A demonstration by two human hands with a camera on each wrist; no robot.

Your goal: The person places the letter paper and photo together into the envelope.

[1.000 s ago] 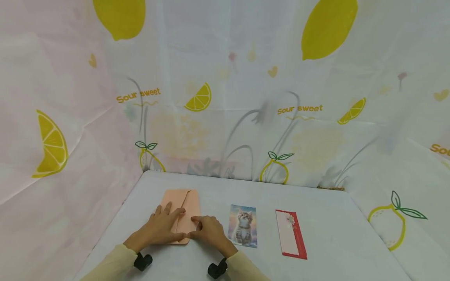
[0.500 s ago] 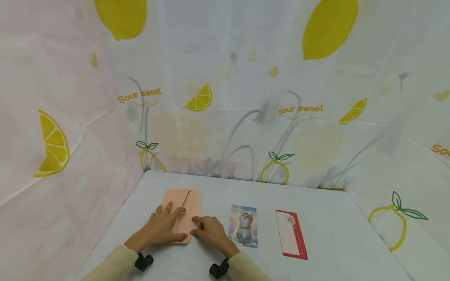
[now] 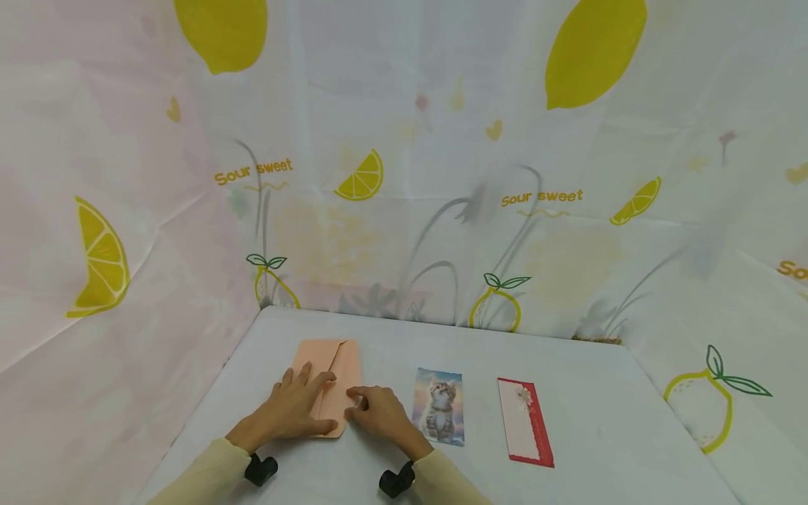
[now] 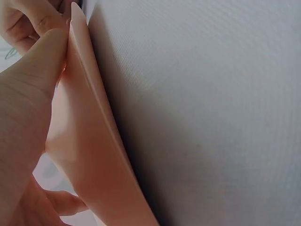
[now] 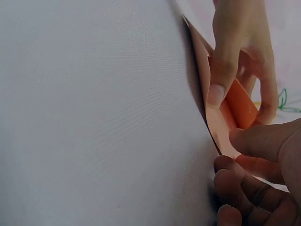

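Observation:
A peach paper envelope [image 3: 346, 372] lies on the white table, its long side running away from me and a slanted flap edge across its face. My left hand [image 3: 280, 410] rests on it with spread fingers, the thumb pressing near its closest end. At the envelope's right edge, close to the near corner, my right hand [image 3: 381, 417] pinches the paper between thumb and curled fingers. In the right wrist view the envelope [image 5: 218, 125] gapes a little, showing a deeper orange inside, with the left thumb [image 5: 217, 94] on its front layer. The left wrist view shows its raised edge [image 4: 101, 122].
To the right of my right hand lies a kitten picture card [image 3: 438, 407]. Farther right is a red and white card [image 3: 525, 421] with a flower. Behind the white table [image 3: 600, 414] hangs a lemon-printed curtain [image 3: 404, 231].
My right thumb has drawn back from the left thumb, toward the envelope's right edge and its own index finger. The left hand stays on the envelope. The whole head view has shifted slightly.

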